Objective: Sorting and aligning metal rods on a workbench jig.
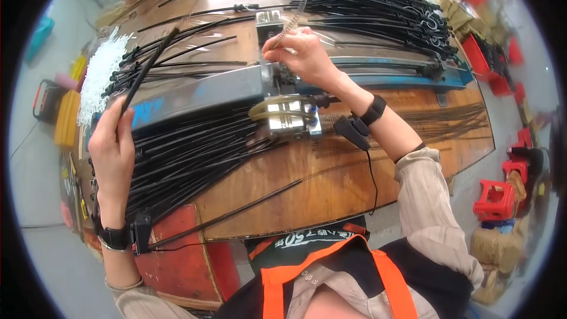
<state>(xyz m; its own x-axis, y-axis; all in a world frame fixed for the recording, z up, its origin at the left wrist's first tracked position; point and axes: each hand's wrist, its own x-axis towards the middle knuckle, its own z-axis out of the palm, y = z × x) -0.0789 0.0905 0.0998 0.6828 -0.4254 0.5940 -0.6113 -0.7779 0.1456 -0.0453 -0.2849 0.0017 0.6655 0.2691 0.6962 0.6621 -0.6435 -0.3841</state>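
My left hand [112,149] grips a black tube [149,66] near its lower end; the tube slants up and to the right over the bench. The fingers of my right hand [304,53] pinch a long, thin coil spring [292,22], which rises blurred above the hand. Directly below that hand is a metal clamping fixture [287,116] with a yellowish hose looped round its left side. A blue-grey metal rail [201,91] runs left and right from it. Beside my left hand lies a thick pile of black tubes [183,147].
More black tubes with fittings [378,12] are heaped along the far side. Thin springs [413,121] lie at the right of the wooden table [331,195]. White plastic strips [106,74] are piled at the left. Red stools [495,199] stand on the floor at the right.
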